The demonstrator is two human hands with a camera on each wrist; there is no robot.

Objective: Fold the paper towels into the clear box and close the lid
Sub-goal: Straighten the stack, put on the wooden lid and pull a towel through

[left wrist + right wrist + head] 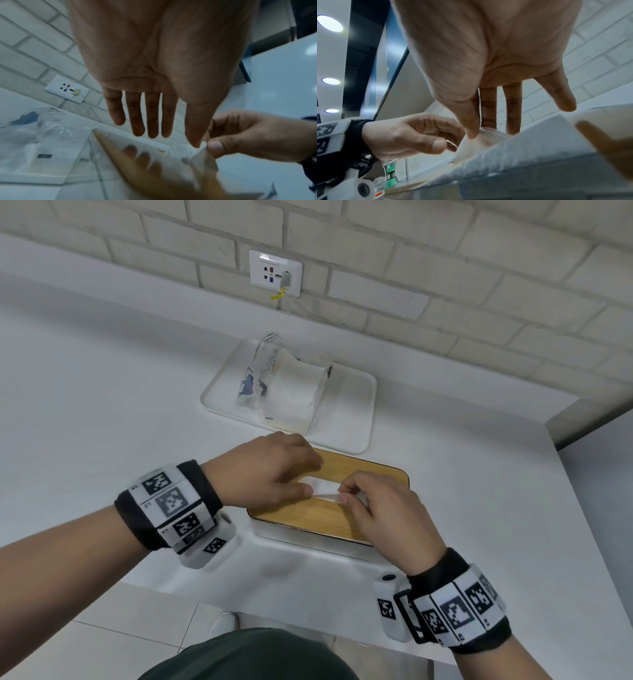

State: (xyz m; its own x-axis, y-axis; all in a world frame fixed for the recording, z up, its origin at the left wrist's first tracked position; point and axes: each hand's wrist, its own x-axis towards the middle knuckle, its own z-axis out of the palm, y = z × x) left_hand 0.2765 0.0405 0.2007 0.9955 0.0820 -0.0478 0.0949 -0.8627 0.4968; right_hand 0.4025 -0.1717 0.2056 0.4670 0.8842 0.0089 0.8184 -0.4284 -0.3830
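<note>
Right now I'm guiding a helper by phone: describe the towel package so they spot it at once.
Below the wall socket, a white tray sits on the table. The paper towel package lies in it, behind the wooden lid: the only clear wrapper, open-topped, with blue animal prints.
</note>
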